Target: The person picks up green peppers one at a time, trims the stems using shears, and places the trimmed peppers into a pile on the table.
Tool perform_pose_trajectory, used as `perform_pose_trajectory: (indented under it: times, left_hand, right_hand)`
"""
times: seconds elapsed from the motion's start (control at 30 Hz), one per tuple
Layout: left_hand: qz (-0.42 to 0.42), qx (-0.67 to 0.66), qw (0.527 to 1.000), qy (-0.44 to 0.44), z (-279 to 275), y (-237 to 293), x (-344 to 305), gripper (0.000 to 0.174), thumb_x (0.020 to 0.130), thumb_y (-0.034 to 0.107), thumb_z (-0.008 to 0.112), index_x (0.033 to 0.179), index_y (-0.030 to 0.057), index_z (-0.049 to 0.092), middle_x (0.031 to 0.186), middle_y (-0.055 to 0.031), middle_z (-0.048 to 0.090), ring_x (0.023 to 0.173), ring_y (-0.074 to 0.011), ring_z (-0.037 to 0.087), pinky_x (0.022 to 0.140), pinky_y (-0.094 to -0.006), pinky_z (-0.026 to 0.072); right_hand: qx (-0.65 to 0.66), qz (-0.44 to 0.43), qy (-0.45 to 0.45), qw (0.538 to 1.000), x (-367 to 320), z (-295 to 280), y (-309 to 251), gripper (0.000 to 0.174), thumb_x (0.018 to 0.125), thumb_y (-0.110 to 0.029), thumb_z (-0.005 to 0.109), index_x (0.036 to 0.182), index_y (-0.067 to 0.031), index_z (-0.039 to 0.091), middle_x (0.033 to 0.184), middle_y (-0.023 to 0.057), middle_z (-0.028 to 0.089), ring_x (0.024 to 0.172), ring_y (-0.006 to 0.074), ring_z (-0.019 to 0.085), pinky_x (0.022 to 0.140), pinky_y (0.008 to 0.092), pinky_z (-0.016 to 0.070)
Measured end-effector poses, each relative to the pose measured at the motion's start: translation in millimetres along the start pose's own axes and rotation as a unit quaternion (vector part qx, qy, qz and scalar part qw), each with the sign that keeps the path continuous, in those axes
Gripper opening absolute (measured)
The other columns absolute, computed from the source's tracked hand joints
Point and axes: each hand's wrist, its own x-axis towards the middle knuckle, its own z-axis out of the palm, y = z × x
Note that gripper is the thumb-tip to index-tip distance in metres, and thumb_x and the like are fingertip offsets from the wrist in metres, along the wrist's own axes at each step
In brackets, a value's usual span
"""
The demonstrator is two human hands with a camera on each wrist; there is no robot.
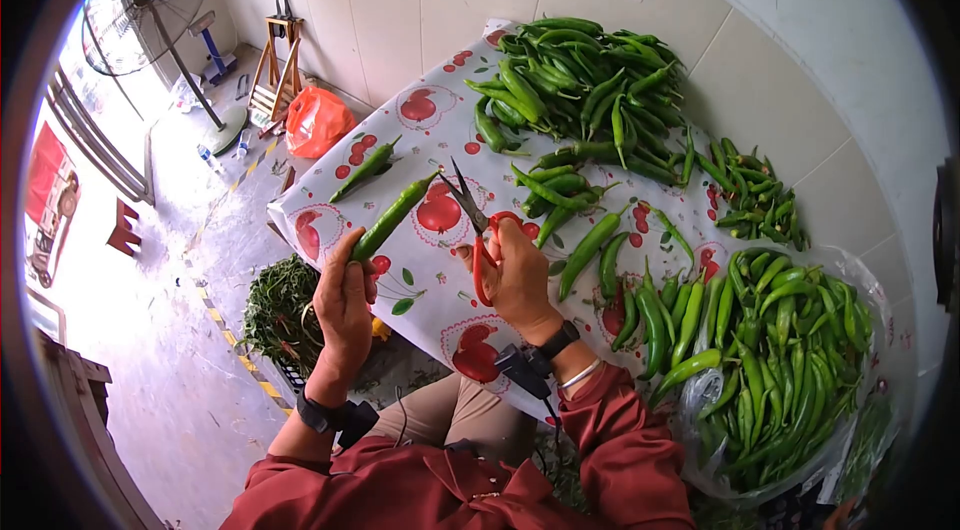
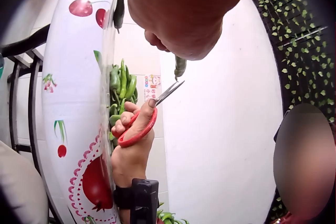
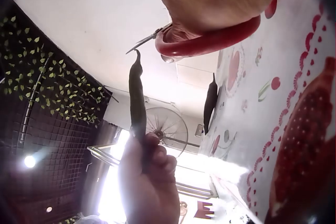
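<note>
My left hand (image 1: 343, 310) grips a long green chili pepper (image 1: 392, 220) near its lower end, its stem end pointing up and away. In my right hand (image 1: 522, 280) is a pair of scissors (image 1: 480, 270) with red handles and metal blades. The blade tips are parted and stand close to the pepper's stem in the head view. From the right wrist view, the thin stem of the pepper (image 3: 137, 95) reaches right to the blades. Part of the pepper is hidden by my left hand (image 2: 176, 24) in the left wrist view.
A single pepper (image 1: 366, 170) lies on the fruit-patterned tablecloth (image 1: 420, 260) at the left. A big pepper heap (image 1: 580, 80) is at the back, a smaller pile (image 1: 750, 192) by the wall. A plastic bag (image 1: 872, 295) full of peppers sits at the right. Greens (image 1: 283, 315) stand below the table.
</note>
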Motion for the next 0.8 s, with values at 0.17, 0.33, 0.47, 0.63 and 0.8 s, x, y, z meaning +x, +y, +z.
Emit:
perform_pose_trajectory:
  times: [0.17, 0.33, 0.47, 0.63, 0.8]
  left_hand:
    - [-0.012, 0.004, 1.0, -0.012, 3.2, -3.6, -3.4, 0.031, 0.095, 0.004, 0.039, 0.124, 0.0006, 0.051, 0.083, -0.0028, 0.056, 0.062, -0.0053, 0.046, 0.056, -0.0199, 0.041]
    - [-0.012, 0.014, 1.0, -0.022, 4.1, -3.6, -5.3, 0.031, 0.095, 0.004, 0.04, 0.124, 0.0009, 0.052, 0.083, -0.0032, 0.055, 0.062, -0.0054, 0.046, 0.056, -0.0197, 0.0412]
    - [-0.003, 0.005, 1.0, -0.024, 5.0, -6.2, -5.9, 0.031, 0.095, 0.004, 0.04, 0.124, 0.0013, 0.051, 0.083, -0.0033, 0.055, 0.062, -0.0054, 0.047, 0.055, -0.0196, 0.0413]
    - [-0.01, 0.007, 0.999, -0.03, 5.2, -6.9, -7.2, 0.031, 0.095, 0.004, 0.04, 0.125, 0.0017, 0.051, 0.082, -0.0035, 0.056, 0.063, -0.0056, 0.047, 0.056, -0.0198, 0.0418]
    - [-0.012, 0.017, 0.999, -0.037, 5.0, -6.6, -6.5, 0.031, 0.095, 0.005, 0.041, 0.124, 0.0016, 0.052, 0.084, -0.004, 0.057, 0.063, -0.0053, 0.047, 0.057, -0.0202, 0.0419]
  right_hand:
    - [0.012, -0.004, 0.004, 1.0, -0.5, 2.0, 1.4, 0.042, 0.08, -0.037, 0.069, 0.074, -0.0049, 0.042, 0.06, 0.0109, 0.042, 0.053, 0.0306, 0.047, 0.049, 0.0387, 0.0363]
    - [0.018, -0.006, 0.0, 1.0, -1.5, 2.7, 4.2, 0.042, 0.081, -0.037, 0.068, 0.075, -0.0043, 0.043, 0.06, 0.0117, 0.042, 0.054, 0.0313, 0.047, 0.049, 0.0384, 0.0366]
    - [0.031, -0.006, -0.007, 0.999, -1.8, 3.3, 5.7, 0.041, 0.081, -0.036, 0.068, 0.077, -0.004, 0.043, 0.06, 0.0118, 0.043, 0.053, 0.0316, 0.048, 0.049, 0.0381, 0.0372]
    - [0.034, 0.001, -0.008, 0.999, -2.2, 4.0, 5.7, 0.04, 0.082, -0.036, 0.068, 0.079, -0.0037, 0.044, 0.061, 0.0119, 0.044, 0.054, 0.0319, 0.049, 0.049, 0.038, 0.0382]
    - [0.034, 0.018, -0.02, 0.999, -2.1, 2.3, 4.2, 0.039, 0.082, -0.036, 0.067, 0.081, -0.003, 0.046, 0.062, 0.0124, 0.047, 0.055, 0.032, 0.052, 0.05, 0.0374, 0.0405]
